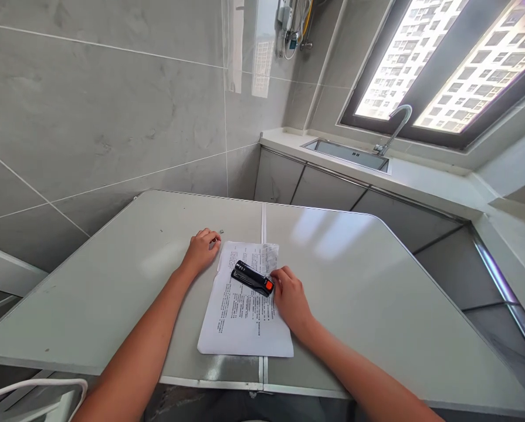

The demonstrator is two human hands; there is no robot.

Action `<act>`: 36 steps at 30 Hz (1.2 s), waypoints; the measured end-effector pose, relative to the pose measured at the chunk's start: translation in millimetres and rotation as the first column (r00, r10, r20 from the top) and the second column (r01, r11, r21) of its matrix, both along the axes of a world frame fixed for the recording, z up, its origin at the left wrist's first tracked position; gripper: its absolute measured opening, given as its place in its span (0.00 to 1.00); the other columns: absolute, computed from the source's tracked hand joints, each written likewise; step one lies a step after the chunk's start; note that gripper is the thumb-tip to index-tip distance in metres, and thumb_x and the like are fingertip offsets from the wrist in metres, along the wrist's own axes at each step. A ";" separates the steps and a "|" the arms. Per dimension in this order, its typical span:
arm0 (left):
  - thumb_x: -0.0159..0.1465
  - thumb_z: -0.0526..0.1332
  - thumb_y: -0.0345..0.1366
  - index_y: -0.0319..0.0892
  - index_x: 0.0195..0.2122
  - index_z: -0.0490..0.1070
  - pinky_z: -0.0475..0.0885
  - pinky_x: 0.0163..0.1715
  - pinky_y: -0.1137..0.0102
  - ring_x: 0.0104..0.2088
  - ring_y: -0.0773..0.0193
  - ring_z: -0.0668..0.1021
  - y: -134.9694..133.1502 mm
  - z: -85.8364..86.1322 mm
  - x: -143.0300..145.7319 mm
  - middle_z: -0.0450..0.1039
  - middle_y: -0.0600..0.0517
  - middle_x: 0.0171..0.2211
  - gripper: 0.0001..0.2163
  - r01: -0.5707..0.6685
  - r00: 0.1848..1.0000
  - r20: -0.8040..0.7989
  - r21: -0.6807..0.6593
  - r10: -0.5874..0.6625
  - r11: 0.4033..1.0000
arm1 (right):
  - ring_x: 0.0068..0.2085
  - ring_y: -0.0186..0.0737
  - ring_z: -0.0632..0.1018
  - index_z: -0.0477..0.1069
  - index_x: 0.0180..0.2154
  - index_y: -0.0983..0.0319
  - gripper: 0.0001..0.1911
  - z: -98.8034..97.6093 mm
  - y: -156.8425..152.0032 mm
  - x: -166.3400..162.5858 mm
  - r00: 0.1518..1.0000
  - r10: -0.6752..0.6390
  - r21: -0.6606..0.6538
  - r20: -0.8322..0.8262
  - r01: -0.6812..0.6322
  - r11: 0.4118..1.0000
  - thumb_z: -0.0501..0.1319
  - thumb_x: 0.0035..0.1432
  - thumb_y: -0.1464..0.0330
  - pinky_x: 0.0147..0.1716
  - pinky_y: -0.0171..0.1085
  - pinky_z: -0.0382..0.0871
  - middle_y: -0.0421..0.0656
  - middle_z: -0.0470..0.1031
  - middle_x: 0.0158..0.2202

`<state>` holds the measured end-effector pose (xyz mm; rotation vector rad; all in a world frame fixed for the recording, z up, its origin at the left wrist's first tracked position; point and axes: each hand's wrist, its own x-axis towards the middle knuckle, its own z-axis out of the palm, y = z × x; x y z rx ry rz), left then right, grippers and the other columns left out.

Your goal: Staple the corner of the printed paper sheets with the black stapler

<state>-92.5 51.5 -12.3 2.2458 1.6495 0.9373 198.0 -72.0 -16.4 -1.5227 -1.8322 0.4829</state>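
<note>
A printed sheet of paper (242, 319) lies on a pale grey table (376, 305). A black stapler with an orange end (252, 278) rests across the upper part of the sheet. My right hand (291, 296) lies on the paper with curled fingers touching the stapler's orange end. My left hand (200, 251) sits on the table just left of the sheet's top corner, fingers curled under in a loose fist. A tiny staple-like bit (221, 231) lies just beyond the left hand.
A seam (263, 223) runs down the table's middle. Grey tiled wall rises behind. At the back right is a counter with a steel sink (348, 153) and faucet (394, 126) under a window. A white chair edge (29, 390) shows at the lower left.
</note>
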 end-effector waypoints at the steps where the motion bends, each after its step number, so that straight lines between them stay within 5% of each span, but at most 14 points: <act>1: 0.68 0.57 0.32 0.44 0.37 0.75 0.69 0.47 0.61 0.42 0.55 0.76 -1.4 1.7 2.9 0.73 0.48 0.37 0.07 0.034 0.999 -0.004 0.000 -0.034 0.999 | 0.35 0.40 0.76 0.74 0.40 0.60 0.15 -1.3 0.4 7.6 1.000 -0.009 0.002 -0.001 0.009 1.000 0.49 0.69 0.75 0.37 0.38 0.69 0.46 0.74 0.40; 6: 0.69 0.56 0.33 0.44 0.40 0.75 0.71 0.45 0.62 0.41 0.57 0.75 -11.8 8.1 16.1 0.75 0.49 0.39 0.07 0.275 0.961 0.019 -0.052 -0.274 0.960 | 0.35 0.41 0.76 0.74 0.37 0.60 0.14 -6.6 9.0 32.4 0.999 -0.037 -0.056 0.033 0.039 0.998 0.51 0.67 0.75 0.36 0.38 0.68 0.45 0.74 0.38; 12: 0.66 0.54 0.26 0.45 0.42 0.76 0.70 0.50 0.63 0.47 0.57 0.74 -18.5 4.8 21.2 0.75 0.48 0.45 0.13 0.542 0.836 0.000 -0.157 -0.548 0.826 | 0.31 0.39 0.73 0.74 0.35 0.59 0.13 2.9 14.4 42.3 0.970 -0.083 -0.131 0.229 0.115 0.985 0.54 0.63 0.77 0.30 0.36 0.61 0.43 0.73 0.36; 16: 0.63 0.54 0.23 0.45 0.41 0.76 0.68 0.54 0.61 0.47 0.58 0.74 -15.2 1.2 22.2 0.74 0.49 0.46 0.14 0.549 0.825 -0.056 -0.159 -0.562 0.821 | 0.27 0.35 0.70 0.74 0.40 0.59 0.17 20.4 19.8 39.7 0.959 -0.173 -0.005 0.223 0.178 0.984 0.51 0.61 0.80 0.28 0.38 0.62 0.45 0.71 0.44; 20: 0.63 0.54 0.23 0.45 0.41 0.75 0.67 0.53 0.61 0.47 0.57 0.74 -14.4 0.9 23.8 0.74 0.49 0.47 0.14 0.538 0.827 -0.094 -0.149 -0.554 0.829 | 0.46 0.45 0.76 0.71 0.49 0.58 0.10 29.4 23.7 29.0 0.977 0.179 0.075 0.115 -0.188 0.979 0.57 0.68 0.70 0.45 0.41 0.71 0.46 0.73 0.48; 23: 0.62 0.55 0.22 0.45 0.41 0.74 0.67 0.53 0.61 0.47 0.57 0.74 -16.3 1.9 25.7 0.73 0.49 0.46 0.13 0.532 0.827 -0.126 -0.141 -0.548 0.835 | 0.48 0.48 0.76 0.69 0.53 0.57 0.16 22.0 23.2 20.7 0.923 0.336 -0.017 0.187 -0.339 0.941 0.64 0.65 0.66 0.46 0.44 0.71 0.46 0.76 0.47; 36: 0.56 0.55 0.22 0.45 0.43 0.68 0.66 0.49 0.61 0.44 0.56 0.72 -22.7 14.1 26.5 0.72 0.50 0.42 0.15 0.517 0.817 -0.186 -0.187 -0.546 0.836 | 0.54 0.49 0.76 0.69 0.61 0.52 0.22 -5.2 65.0 22.5 0.947 0.320 0.073 0.034 -0.322 0.944 0.61 0.67 0.69 0.55 0.49 0.71 0.45 0.77 0.53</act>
